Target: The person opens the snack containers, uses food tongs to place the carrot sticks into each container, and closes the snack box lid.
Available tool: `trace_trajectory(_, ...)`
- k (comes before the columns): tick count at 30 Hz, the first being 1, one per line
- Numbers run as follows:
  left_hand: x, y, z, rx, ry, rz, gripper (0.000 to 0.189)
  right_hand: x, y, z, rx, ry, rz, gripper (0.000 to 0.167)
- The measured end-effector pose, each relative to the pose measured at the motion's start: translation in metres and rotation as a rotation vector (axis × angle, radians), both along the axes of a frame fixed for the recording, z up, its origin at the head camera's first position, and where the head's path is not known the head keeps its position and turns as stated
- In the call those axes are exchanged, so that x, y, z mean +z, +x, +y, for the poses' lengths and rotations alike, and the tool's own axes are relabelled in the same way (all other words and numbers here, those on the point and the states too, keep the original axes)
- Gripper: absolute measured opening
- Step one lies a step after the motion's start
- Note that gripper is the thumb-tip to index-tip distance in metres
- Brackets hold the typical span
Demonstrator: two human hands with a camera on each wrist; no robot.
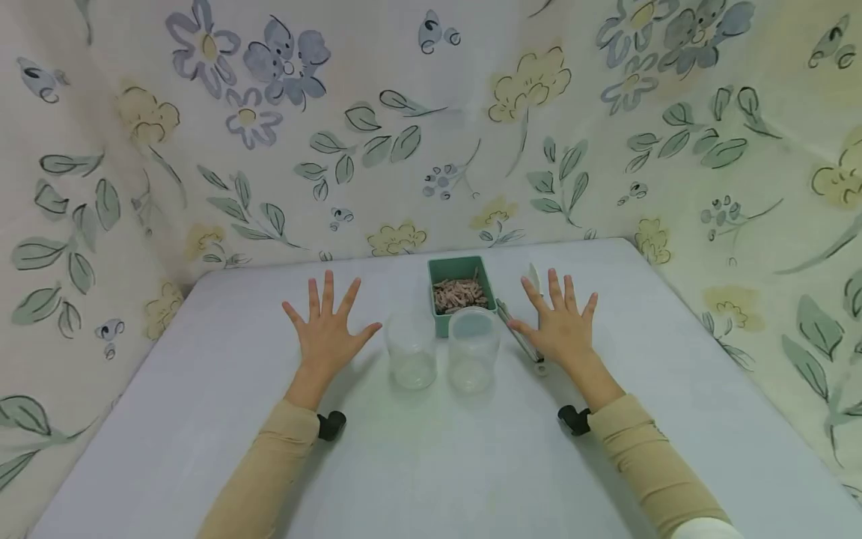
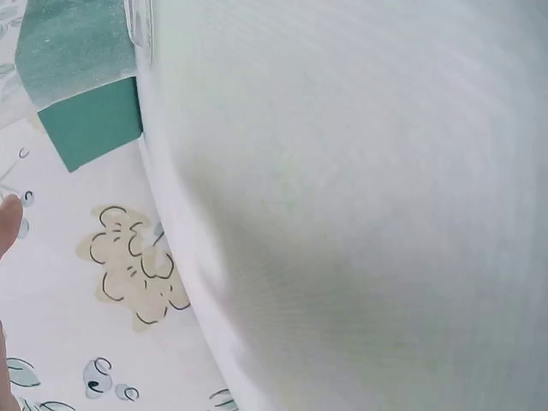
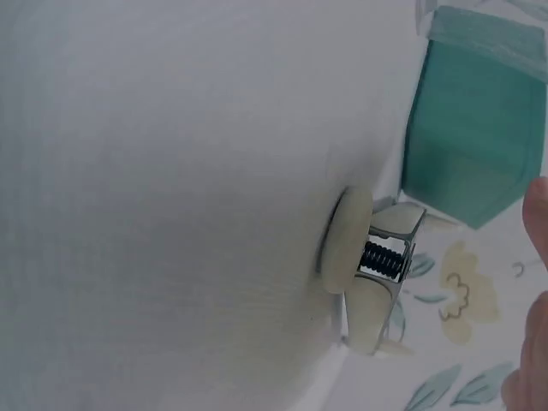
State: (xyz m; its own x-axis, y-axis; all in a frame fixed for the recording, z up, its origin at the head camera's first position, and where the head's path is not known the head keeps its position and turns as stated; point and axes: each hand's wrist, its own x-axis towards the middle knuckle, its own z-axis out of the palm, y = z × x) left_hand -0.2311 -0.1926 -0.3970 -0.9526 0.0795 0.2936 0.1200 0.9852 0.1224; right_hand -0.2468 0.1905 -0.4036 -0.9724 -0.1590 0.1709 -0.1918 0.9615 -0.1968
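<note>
My left hand (image 1: pixel 326 335) is held over the left part of the table with its fingers spread wide, holding nothing. To the right of its thumb stand two clear plastic jars, the left jar (image 1: pixel 412 363) and the right jar (image 1: pixel 473 359), side by side. My right hand (image 1: pixel 562 329) is likewise spread and holds nothing. Beneath it lies a pair of tongs (image 1: pixel 520 337), partly hidden by the fingers; the right wrist view shows their pale handles and a dark coil spring (image 3: pixel 383 259). Behind the jars sits a green rectangular box (image 1: pixel 441 326) holding brown shredded pieces (image 1: pixel 460 295).
The objects stand on a white table (image 1: pixel 431 464). A floral curtain (image 1: pixel 431 165) hangs behind the table and along both sides. Dark wrist cameras sit at the left wrist (image 1: pixel 332 425) and the right wrist (image 1: pixel 574 420).
</note>
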Motion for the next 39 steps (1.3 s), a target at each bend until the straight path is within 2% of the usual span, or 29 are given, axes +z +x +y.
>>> trace_trajectory(3,0.002,-0.002,0.000,-0.027,0.052,-0.053,0.086,0.003,-0.001,0.001,0.000,-0.024,0.017,0.081)
trace_trajectory(5,0.005,-0.001,-0.003,-0.077,0.159,-0.137,0.086,0.007,0.002,0.000,0.002,-0.103,0.051,0.076)
trace_trajectory(7,0.008,0.000,-0.005,-0.166,0.309,-0.267,0.087,0.014,0.007,-0.002,0.013,-0.236,0.107,0.068)
trace_trajectory(10,0.012,0.002,-0.005,-0.324,0.557,-0.501,0.094,0.028,0.017,-0.008,0.043,-0.490,0.181,0.052)
trace_trajectory(12,0.012,0.002,0.000,-0.390,0.655,-0.631,0.102,0.037,0.023,-0.012,0.066,-0.641,0.183,0.046)
trace_trajectory(14,0.011,0.002,0.007,-0.436,0.730,-0.691,0.105,0.046,0.029,-0.017,0.091,-0.763,0.148,0.042)
trace_trajectory(17,0.006,0.001,0.017,-0.488,0.823,-0.714,0.103,0.056,0.037,-0.026,0.141,-0.894,0.067,0.042)
trace_trajectory(21,-0.002,0.001,0.024,-0.544,0.928,-0.721,0.095,0.064,0.047,-0.039,0.219,-0.986,-0.009,0.041)
trace_trajectory(26,-0.008,0.001,0.028,-0.509,1.024,-0.693,0.084,0.069,0.056,-0.051,0.297,-1.041,-0.071,0.040)
trace_trajectory(30,-0.005,0.006,0.030,-0.518,1.129,-0.635,0.075,0.072,0.064,-0.059,0.384,-1.065,-0.115,0.041)
trace_trajectory(32,0.004,0.013,0.032,-0.515,1.146,-0.572,0.074,0.074,0.068,-0.063,0.429,-1.063,-0.127,0.041)
trace_trajectory(34,0.015,0.022,0.037,-0.507,1.139,-0.478,0.074,0.074,0.071,-0.067,0.463,-1.059,-0.134,0.041)
trace_trajectory(37,0.031,0.039,0.047,-0.467,1.040,-0.286,0.077,0.074,0.074,-0.075,0.488,-1.074,-0.146,0.044)
trace_trajectory(39,0.037,0.050,0.056,-0.461,0.954,-0.151,0.079,0.072,0.076,-0.080,0.501,-1.116,-0.170,0.052)
